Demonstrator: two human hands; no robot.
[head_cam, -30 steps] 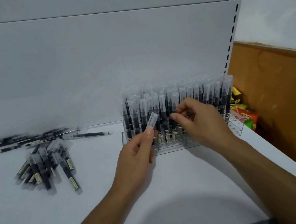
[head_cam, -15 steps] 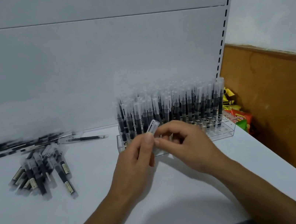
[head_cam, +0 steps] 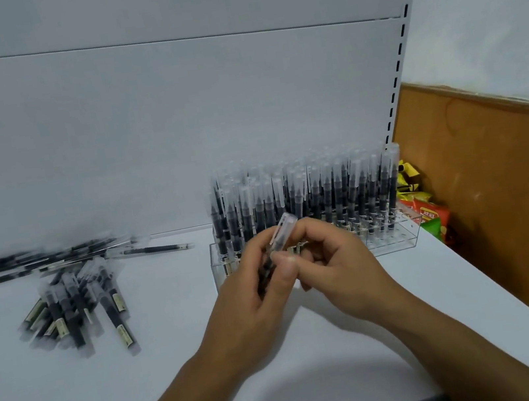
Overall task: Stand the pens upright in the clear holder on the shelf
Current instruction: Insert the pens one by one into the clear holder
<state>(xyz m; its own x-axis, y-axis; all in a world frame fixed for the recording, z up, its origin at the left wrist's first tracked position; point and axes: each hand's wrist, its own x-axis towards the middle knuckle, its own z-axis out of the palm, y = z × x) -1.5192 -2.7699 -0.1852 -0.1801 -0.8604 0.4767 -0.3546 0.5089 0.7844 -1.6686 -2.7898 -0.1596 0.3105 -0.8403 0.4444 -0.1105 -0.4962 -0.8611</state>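
Note:
A clear holder [head_cam: 397, 240] stands on the white shelf [head_cam: 179, 370] against the back panel, packed with several upright black pens [head_cam: 323, 187] with clear caps. My left hand [head_cam: 255, 302] is shut on a black pen [head_cam: 280, 232], its clear cap pointing up and to the right. My right hand [head_cam: 340, 271] meets it in front of the holder, its fingers touching the same pen. A loose pile of pens [head_cam: 75, 303] lies on the shelf to the left, with more pens [head_cam: 57, 257] lying sideways behind it.
A slotted shelf upright [head_cam: 402, 50] rises at the right. Beyond it is an orange-brown board [head_cam: 496, 184] with colourful snack packets [head_cam: 428, 212] at its foot. The shelf's grey front edge [head_cam: 460, 398] runs along the bottom.
My right hand has come back from the pens in the holder and joined my left hand on the held pen. Both hands sit slightly lower and nearer to me.

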